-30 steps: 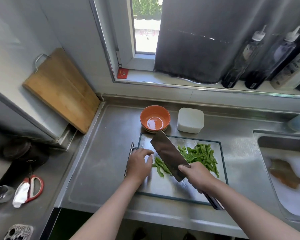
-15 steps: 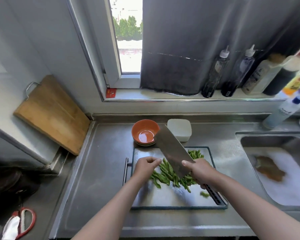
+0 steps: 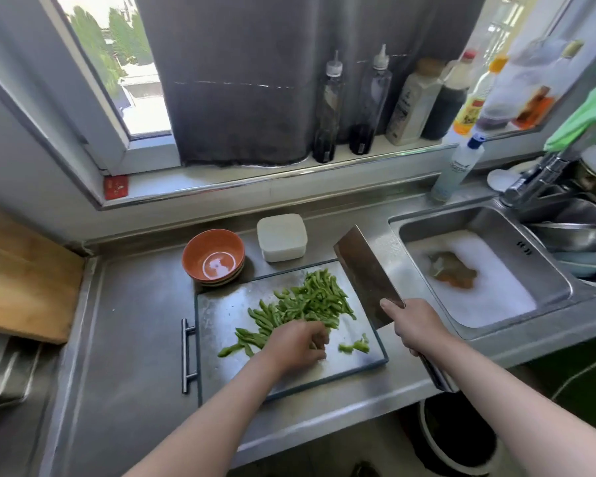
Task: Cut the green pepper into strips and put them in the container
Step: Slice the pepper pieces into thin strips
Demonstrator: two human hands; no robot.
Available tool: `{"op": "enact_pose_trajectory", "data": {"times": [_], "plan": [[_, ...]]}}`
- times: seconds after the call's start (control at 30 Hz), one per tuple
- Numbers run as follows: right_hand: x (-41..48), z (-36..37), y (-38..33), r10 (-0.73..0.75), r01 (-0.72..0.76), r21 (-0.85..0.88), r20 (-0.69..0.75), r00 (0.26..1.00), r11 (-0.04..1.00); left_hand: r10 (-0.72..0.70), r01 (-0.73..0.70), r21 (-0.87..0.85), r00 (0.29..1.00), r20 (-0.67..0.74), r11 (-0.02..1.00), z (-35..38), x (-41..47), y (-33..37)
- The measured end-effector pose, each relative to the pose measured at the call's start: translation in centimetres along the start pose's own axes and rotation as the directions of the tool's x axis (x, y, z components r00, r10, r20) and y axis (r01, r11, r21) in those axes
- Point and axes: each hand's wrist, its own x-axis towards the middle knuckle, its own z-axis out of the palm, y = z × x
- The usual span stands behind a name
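A pile of green pepper strips point(image 3: 307, 302) lies on the steel cutting board point(image 3: 227, 315). A few loose strips point(image 3: 355, 346) sit near the board's right edge. My left hand point(image 3: 296, 346) rests on the near edge of the pile with fingers curled over some strips. My right hand point(image 3: 415, 327) grips the handle of a cleaver point(image 3: 367, 273), whose blade is lifted off the board and points up and back, to the right of the pile. An orange bowl point(image 3: 214, 258) and a white lidded container point(image 3: 282, 237) stand behind the board.
A sink point(image 3: 479, 270) with foamy water lies right of the board, with a tap point(image 3: 544, 173) and dishes beyond. Bottles point(image 3: 329, 111) line the window sill. A wooden board point(image 3: 21, 277) leans at the left. The board's handle point(image 3: 186, 356) sticks out leftward.
The cleaver swung off the strips and rose to the right of the board. My left hand slid right onto the near side of the pile. The view shifted to the right.
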Motion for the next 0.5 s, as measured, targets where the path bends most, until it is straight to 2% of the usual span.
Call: {"op": "enact_pose_trajectory", "data": {"times": [0.13, 0.23, 0.3, 0.33, 0.43, 0.5], "plan": [[0.7, -0.7, 0.9, -0.017, 0.016, 0.006, 0.045, 0.999, 1.0, -0.084, 0.076, -0.16, 0.996, -0.044, 0.984, 0.1, 0.2, 0.7], [1.0, -1.1, 1.2, -0.048, 0.05, -0.031, 0.075, 0.996, 0.998, -0.132, 0.071, -0.196, 0.938, -0.319, 0.978, 0.6, 0.6, 1.0], [1.4, -1.3, 1.4, -0.054, 0.058, -0.042, 0.1, 0.994, 0.997, -0.079, 0.027, -0.11, 0.858, -0.508, 0.994, 1.0, 0.9, 0.8], [1.5, -1.3, 1.5, -0.053, 0.057, -0.038, 0.113, 0.992, 0.998, -0.037, 0.005, -0.059, 0.835, -0.549, 0.998, 1.1, 0.9, 0.8], [1.7, -1.3, 2.1, -0.057, 0.06, -0.02, 0.119, 0.991, 0.998, 0.188, -0.159, 0.101, 0.826, -0.531, 0.982, 2.3, 1.1, 1.2], [1.6, -1.2, 2.8, -0.043, 0.044, -0.01, 0.108, 0.993, 0.999, 0.245, -0.235, 0.082, 0.846, -0.474, 0.969, 3.8, 1.1, 2.0]]}}
